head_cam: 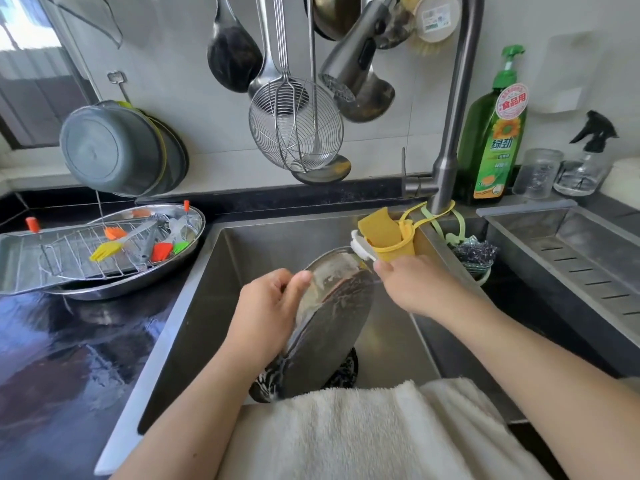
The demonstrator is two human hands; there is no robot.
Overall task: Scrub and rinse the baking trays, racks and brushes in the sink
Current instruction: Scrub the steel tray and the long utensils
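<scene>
Nearest me a white towel [363,431] drapes over the sink's front edge. Just beyond it I have an oval steel tray [329,323] standing tilted inside the sink [207,306], its lower end down by the drain, its upper rim pointing toward 12 o'clock. My left hand [266,317] grips the tray's left rim, thumb curled over the soapy face. My right hand [412,282], at 1 o'clock of the tray, has its fingers closed on the handle of a white brush [360,245], whose head sits at the tray's top edge. Soap film covers the tray's upper part. Open basin floor lies to the tray's right and behind it; the left wall is close to my left wrist.

At 10 o'clock, on the dark bench [69,341], a second oval tray [138,285] holds a flat tray, a wire rack [69,254] and coloured silicone brushes [107,249]. At 1 o'clock a yellow holder [394,249] hangs from the tap [446,161], just beside the brush head. A green soap bottle [491,133] stands behind it.
</scene>
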